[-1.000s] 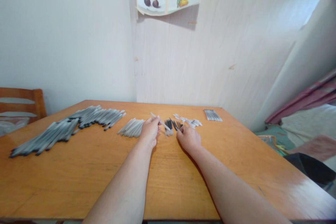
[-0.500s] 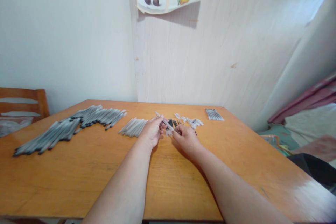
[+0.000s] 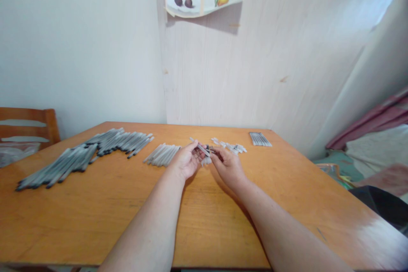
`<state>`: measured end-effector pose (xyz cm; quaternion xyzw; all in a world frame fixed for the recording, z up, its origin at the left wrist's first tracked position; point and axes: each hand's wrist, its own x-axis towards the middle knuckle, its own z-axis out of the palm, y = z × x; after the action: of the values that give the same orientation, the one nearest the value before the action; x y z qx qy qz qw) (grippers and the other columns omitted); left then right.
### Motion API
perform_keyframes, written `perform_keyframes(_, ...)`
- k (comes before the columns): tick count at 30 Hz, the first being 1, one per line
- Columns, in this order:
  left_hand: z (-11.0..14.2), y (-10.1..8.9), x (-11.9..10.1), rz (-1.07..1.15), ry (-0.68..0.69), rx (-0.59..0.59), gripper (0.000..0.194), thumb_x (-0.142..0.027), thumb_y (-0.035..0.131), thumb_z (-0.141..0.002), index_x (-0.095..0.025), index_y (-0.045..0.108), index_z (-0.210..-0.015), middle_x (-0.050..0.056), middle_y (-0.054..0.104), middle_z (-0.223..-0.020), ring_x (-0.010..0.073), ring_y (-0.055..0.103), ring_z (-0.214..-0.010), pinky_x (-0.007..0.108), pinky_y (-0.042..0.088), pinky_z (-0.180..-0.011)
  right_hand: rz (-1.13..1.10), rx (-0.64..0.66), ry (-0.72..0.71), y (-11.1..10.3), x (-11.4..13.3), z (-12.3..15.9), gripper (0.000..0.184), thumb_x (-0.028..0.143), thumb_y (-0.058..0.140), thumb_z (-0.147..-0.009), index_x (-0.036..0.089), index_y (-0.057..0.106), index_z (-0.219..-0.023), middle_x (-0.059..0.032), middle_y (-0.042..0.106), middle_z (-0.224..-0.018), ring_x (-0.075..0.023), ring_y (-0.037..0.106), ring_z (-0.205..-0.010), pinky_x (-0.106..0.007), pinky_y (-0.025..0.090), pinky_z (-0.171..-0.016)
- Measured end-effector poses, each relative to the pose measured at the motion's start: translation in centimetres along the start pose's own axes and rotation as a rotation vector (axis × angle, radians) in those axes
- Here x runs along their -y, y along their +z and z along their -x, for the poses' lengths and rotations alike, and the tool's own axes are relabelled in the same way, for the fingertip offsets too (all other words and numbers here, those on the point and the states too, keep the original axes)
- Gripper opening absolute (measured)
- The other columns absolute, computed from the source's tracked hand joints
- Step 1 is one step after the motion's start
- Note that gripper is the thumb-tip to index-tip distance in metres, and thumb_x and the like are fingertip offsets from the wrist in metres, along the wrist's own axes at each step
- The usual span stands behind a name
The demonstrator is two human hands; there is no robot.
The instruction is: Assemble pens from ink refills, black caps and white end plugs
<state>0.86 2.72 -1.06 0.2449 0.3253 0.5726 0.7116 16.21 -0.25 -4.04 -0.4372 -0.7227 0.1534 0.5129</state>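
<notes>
My left hand [image 3: 185, 160] is closed on a translucent pen barrel [image 3: 200, 148], held aslant with its lower end pointing at my right hand [image 3: 228, 165]. The right fingers are pinched together close to that end, on a small dark pen part that is mostly hidden. Just below the fingertips lie small clear pieces [image 3: 206, 160]. Loose translucent barrels [image 3: 162, 155] lie side by side left of my left hand. Beyond my right hand is a scatter of small whitish plastic pieces [image 3: 234, 148].
Large heaps of pens with dark ends [image 3: 73, 163] cover the left part of the wooden table [image 3: 210, 229]. A neat row of pens [image 3: 260, 139] lies at the back right. A chair [image 3: 47, 127] stands left; a black container [image 3: 381, 206] is beyond the right edge.
My right hand moved from the dark parts to the barrel's lower end and stays close to it, its fingers shifting. The left hand still holds the barrel, slightly farther right.
</notes>
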Motion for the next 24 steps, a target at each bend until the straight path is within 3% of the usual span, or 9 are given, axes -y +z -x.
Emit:
perform_keyframes(4, -0.1, 0.0, 0.4, 0.009, -0.032, 0.016, 0.018, -0.018, 0.053, -0.093, -0.012, 0.060, -0.077, 0.005, 0.066, -0.067, 0.0102, 0.062, -0.056, 0.021, 0.053, -0.056, -0.018, 0.023, -0.066, -0.4, 0.4, -0.1, 0.030, 0.027, 0.051, -0.091, 0.025, 0.069, -0.115, -0.0047, 0.072, -0.113, -0.0188, 0.066, -0.103, -0.034, 0.049, -0.092)
perform_keyframes(10, 0.0, -0.1, 0.3, -0.047, -0.090, 0.067, 0.020, -0.023, 0.054, -0.093, -0.011, 0.061, -0.078, 0.006, 0.068, -0.067, 0.0102, 0.062, -0.055, 0.021, 0.051, -0.054, 0.014, -0.036, -0.082, -0.7, 1.2, 0.0, 0.025, 0.031, 0.050, -0.093, 0.022, 0.070, -0.105, -0.0062, 0.073, -0.104, -0.0179, 0.067, -0.097, -0.032, 0.050, -0.089)
perform_keyframes(15, 0.4, -0.2, 0.1, -0.165, -0.081, 0.087, 0.020, -0.029, 0.056, -0.091, -0.012, 0.062, -0.082, 0.012, 0.073, -0.082, 0.0110, 0.064, -0.059, 0.018, 0.047, -0.051, -0.071, -0.279, 0.103, -1.5, 1.0, -0.5, 0.024, 0.039, 0.049, -0.091, 0.019, 0.061, -0.098, -0.0065, 0.071, -0.086, -0.0168, 0.066, -0.076, -0.029, 0.052, -0.071)
perform_keyframes(20, 0.1, -0.5, 0.6, -0.346, 0.008, 0.100, 0.017, -0.030, 0.063, -0.087, -0.013, 0.065, -0.089, 0.009, 0.070, -0.074, 0.0110, 0.062, -0.055, 0.017, 0.039, -0.045, -0.415, -0.409, 0.331, -3.1, 0.3, -1.6, 0.021, 0.039, 0.054, -0.084, 0.019, 0.051, -0.093, -0.0064, 0.071, -0.087, -0.0157, 0.067, -0.066, -0.024, 0.050, -0.050)
perform_keyframes(24, 0.3, -0.6, 0.9, -0.454, 0.044, 0.130, 0.022, -0.033, 0.063, -0.086, -0.015, 0.067, -0.097, 0.006, 0.066, -0.070, 0.0125, 0.062, -0.057, 0.018, 0.040, -0.047, -0.530, -0.499, 0.374, -4.5, -0.1, -2.1, 0.020, 0.031, 0.058, -0.078, 0.019, 0.050, -0.092, -0.0035, 0.071, -0.080, -0.0126, 0.066, -0.060, -0.019, 0.047, -0.046)
